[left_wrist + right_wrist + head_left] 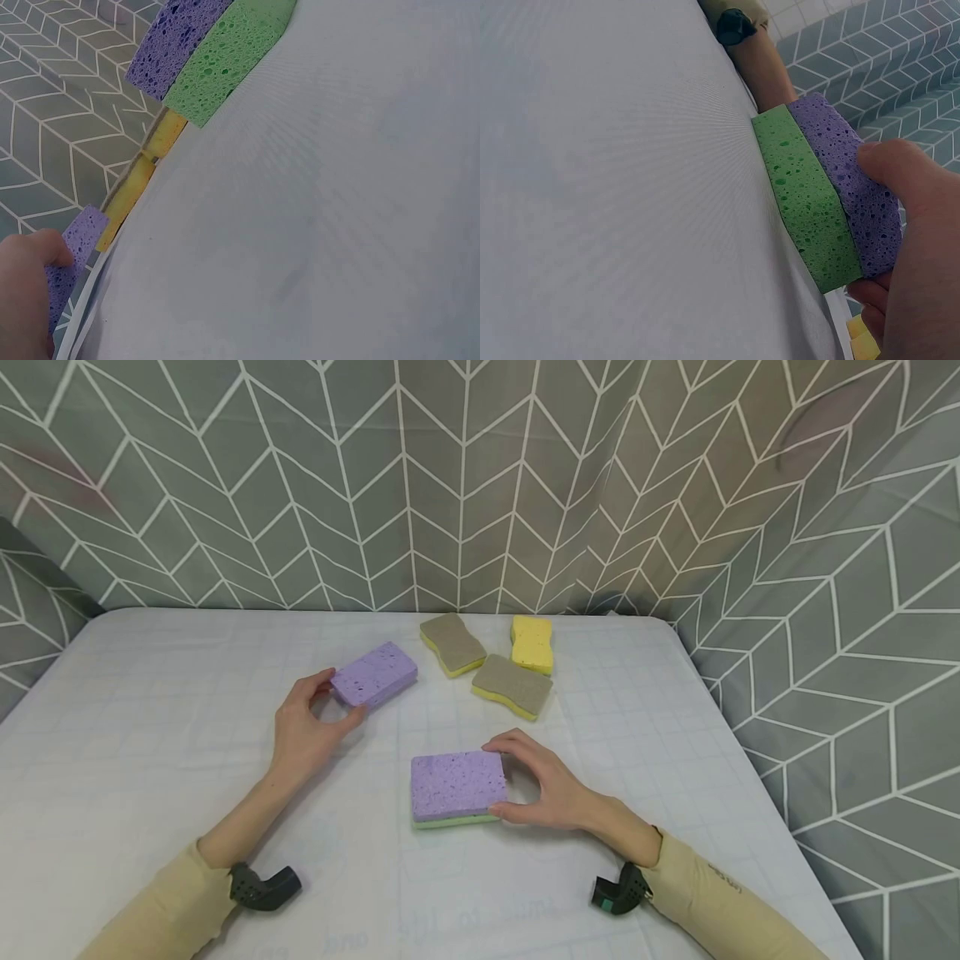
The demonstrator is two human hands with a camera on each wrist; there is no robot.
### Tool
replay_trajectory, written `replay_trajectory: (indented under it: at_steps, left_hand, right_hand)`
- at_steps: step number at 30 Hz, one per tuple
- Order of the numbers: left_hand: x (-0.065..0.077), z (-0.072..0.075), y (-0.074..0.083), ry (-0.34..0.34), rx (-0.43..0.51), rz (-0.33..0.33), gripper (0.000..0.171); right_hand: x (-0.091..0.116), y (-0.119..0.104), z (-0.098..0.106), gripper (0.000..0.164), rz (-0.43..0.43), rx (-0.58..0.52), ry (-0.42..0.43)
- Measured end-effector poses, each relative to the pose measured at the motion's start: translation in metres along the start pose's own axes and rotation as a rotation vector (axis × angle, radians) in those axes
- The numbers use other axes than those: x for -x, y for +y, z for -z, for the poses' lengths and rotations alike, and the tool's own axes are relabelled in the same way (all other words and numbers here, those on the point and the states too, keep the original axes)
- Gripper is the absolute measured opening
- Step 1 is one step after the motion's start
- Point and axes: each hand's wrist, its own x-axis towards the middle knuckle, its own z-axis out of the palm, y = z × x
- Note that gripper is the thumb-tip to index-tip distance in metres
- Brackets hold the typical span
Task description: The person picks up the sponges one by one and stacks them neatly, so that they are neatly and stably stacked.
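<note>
My left hand (pixel 307 731) pinches a purple sponge (pixel 375 674) by its near end, thumb on one side and fingers on the other; the sponge is tilted on or just above the table, I cannot tell which. In the middle, another purple sponge (pixel 847 180) lies flat on a green sponge (pixel 806 199), their edges roughly lined up. My right hand (pixel 551 785) grips the upper purple sponge at its right end, thumb at the near corner and fingers at the far one. In the head view only a thin strip of the green sponge shows.
Behind the stack lie two yellow sponges with grey-brown tops, one (pixel 453 643) at the left and one (pixel 513 685) nearer me. A plain yellow sponge (pixel 532 643) touches the nearer one. A white cloth covers the table (pixel 187 693); patterned curtains (pixel 435 485) stand behind and at the right.
</note>
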Motion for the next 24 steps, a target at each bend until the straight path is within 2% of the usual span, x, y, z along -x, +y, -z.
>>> replay_trajectory:
  at_steps: [9,24]
  left_hand:
    - [0.0001,-0.0006,-0.0014,0.004,0.004,-0.027,0.068]
    - [0.0045,-0.0021,0.0020,-0.048,0.034,-0.080,0.067]
  right_hand:
    - [-0.0006,-0.0006,-0.0001,0.063,0.007,-0.001,0.004]
    - [-0.0003,-0.0027,0.0008,0.064,-0.017,0.000,-0.005]
